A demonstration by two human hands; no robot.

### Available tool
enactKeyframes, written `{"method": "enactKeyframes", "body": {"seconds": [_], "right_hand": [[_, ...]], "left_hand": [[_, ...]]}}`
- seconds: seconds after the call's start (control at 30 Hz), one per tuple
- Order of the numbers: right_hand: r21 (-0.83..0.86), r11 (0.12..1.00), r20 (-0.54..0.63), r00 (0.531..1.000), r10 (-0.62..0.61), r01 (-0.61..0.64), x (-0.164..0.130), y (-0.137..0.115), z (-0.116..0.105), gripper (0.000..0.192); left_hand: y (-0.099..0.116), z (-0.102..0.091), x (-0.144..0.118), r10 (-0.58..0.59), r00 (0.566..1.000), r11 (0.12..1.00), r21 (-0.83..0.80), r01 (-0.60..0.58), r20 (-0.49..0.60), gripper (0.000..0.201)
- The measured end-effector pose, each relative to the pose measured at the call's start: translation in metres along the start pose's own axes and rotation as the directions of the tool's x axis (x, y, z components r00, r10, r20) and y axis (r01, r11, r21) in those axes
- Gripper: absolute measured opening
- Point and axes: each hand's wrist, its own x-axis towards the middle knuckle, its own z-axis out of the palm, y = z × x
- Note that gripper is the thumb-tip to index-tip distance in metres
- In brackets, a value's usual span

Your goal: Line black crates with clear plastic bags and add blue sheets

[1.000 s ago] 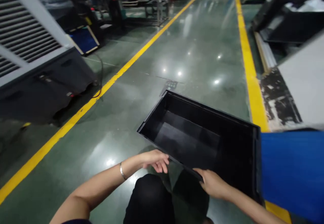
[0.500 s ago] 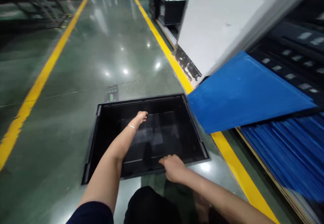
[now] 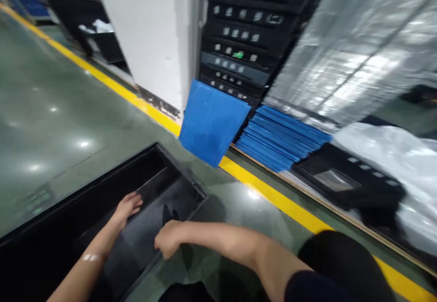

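A large shallow black crate (image 3: 184, 174) lies on the green floor at the lower left, its open side up; the left part runs out of view. My left hand (image 3: 129, 207) hovers over the inside of the crate, fingers spread and holding nothing. At the near rim, my right hand (image 3: 168, 239) is closed with its fingers curled over the edge of the crate. Beyond the crate's far right corner, a flat blue sheet (image 3: 213, 120) leans at a slant against the stacked goods.
Stacked black crates (image 3: 239, 33) with white lettering rise behind the blue sheet, beside a white pillar (image 3: 146, 38). To the right lie a pile of blue sheets (image 3: 283, 138), a black bin (image 3: 348, 174) and clear plastic wrapping (image 3: 409, 174). A yellow line (image 3: 266, 193) crosses the floor.
The view has swung to the right, so the crate now appears further left and turned. My left hand's fingers have spread; my right hand stays at the near rim.
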Motion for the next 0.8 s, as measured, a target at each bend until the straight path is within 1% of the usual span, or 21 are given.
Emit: {"method": "enactKeyframes", "body": {"seconds": [0.07, 0.13, 0.2, 0.27, 0.33, 0.37, 0.4, 0.43, 0.47, 0.5, 0.53, 0.57, 0.6, 0.63, 0.67, 0.7, 0.73, 0.77, 0.8], "right_hand": [[-0.023, 0.998, 0.0, 0.998, -0.057, 0.057, 0.005, 0.01, -0.006, 0.025], [-0.066, 0.994, 0.002, 0.996, -0.091, 0.091, 0.007, 0.021, -0.011, 0.018], [-0.128, 0.986, -0.01, 0.994, -0.108, 0.106, 0.002, 0.029, -0.015, 0.013], [-0.172, 0.981, -0.04, 0.994, -0.103, 0.095, -0.015, 0.033, -0.016, 0.019], [-0.176, 0.981, -0.121, 0.987, -0.109, 0.086, -0.046, 0.039, -0.016, 0.032], [-0.168, 0.981, -0.185, 0.975, -0.126, 0.094, -0.069, 0.045, -0.014, 0.037], [-0.151, 0.985, -0.266, 0.956, -0.126, 0.088, -0.096, 0.053, -0.011, 0.04], [-0.141, 0.987, -0.365, 0.923, -0.123, 0.075, -0.128, 0.064, -0.006, 0.039], [-0.094, 0.996, -0.458, 0.888, -0.044, 0.0, -0.164, 0.077, 0.002, 0.037], [0.001, 0.99, -0.543, 0.831, 0.118, -0.14, -0.203, 0.093, 0.013, 0.035], [0.122, 0.944, -0.621, 0.718, 0.313, -0.306, -0.246, 0.109, 0.027, 0.032], [0.256, 0.857, -0.676, 0.551, 0.49, -0.448, -0.291, 0.124, 0.044, 0.031], [0.388, 0.72, -0.675, 0.354, 0.647, -0.575, -0.338, 0.138, 0.064, 0.031], [0.51, 0.544, -0.64, 0.129, 0.758, -0.666, -0.384, 0.149, 0.086, 0.032], [0.605, 0.349, -0.556, -0.065, 0.829, -0.715, -0.428, 0.156, 0.11, 0.033], [0.663, 0.165, -0.456, -0.219, 0.863, -0.73, -0.47, 0.161, 0.135, 0.035], [0.693, -0.024, -0.341, -0.356, 0.87, -0.72, -0.507, 0.163, 0.159, 0.035], [0.69, -0.202, -0.224, -0.47, 0.854, -0.695, -0.54, 0.162, 0.182, 0.035], [0.669, -0.327, -0.139, -0.545, 0.827, -0.667, -0.567, 0.161, 0.203, 0.036]], "left_hand": [[-0.009, 0.004, -0.029, 0.037, 0.991, 0.991, 0.126, -0.053, 0.129, 0.035], [-0.015, 0.009, -0.06, 0.091, 0.972, 0.973, 0.189, -0.133, 0.215, 0.044], [-0.018, 0.016, -0.09, 0.153, 0.953, 0.957, 0.202, -0.209, 0.262, 0.052], [-0.018, 0.024, -0.116, 0.199, 0.939, 0.942, 0.21, -0.263, 0.28, 0.058], [-0.016, 0.033, -0.135, 0.239, 0.927, 0.921, 0.234, -0.311, 0.289, 0.059], [-0.014, 0.038, -0.14, 0.26, 0.92, 0.908, 0.25, -0.336, 0.292, 0.059], [-0.012, 0.044, -0.144, 0.285, 0.914, 0.894, 0.262, -0.362, 0.29, 0.059], [-0.008, 0.052, -0.147, 0.311, 0.906, 0.881, 0.271, -0.388, 0.287, 0.06], [-0.004, 0.06, -0.148, 0.335, 0.897, 0.868, 0.276, -0.413, 0.288, 0.062], [0.001, 0.07, -0.149, 0.36, 0.884, 0.853, 0.277, -0.442, 0.299, 0.063], [0.006, 0.081, -0.15, 0.387, 0.864, 0.835, 0.274, -0.476, 0.321, 0.064], [0.011, 0.092, -0.152, 0.414, 0.839, 0.815, 0.268, -0.514, 0.352, 0.064], [0.015, 0.104, -0.155, 0.437, 0.811, 0.793, 0.258, -0.552, 0.39, 0.065], [0.019, 0.115, -0.158, 0.454, 0.781, 0.773, 0.247, -0.585, 0.429, 0.066], [0.021, 0.126, -0.161, 0.468, 0.753, 0.755, 0.233, -0.613, 0.463, 0.067], [0.021, 0.136, -0.165, 0.479, 0.728, 0.741, 0.22, -0.635, 0.49, 0.069], [0.021, 0.145, -0.168, 0.489, 0.706, 0.729, 0.204, -0.653, 0.513, 0.07], [0.019, 0.153, -0.17, 0.499, 0.684, 0.718, 0.187, -0.67, 0.532, 0.07], [0.015, 0.16, -0.172, 0.511, 0.663, 0.708, 0.17, -0.686, 0.547, 0.069]]}}
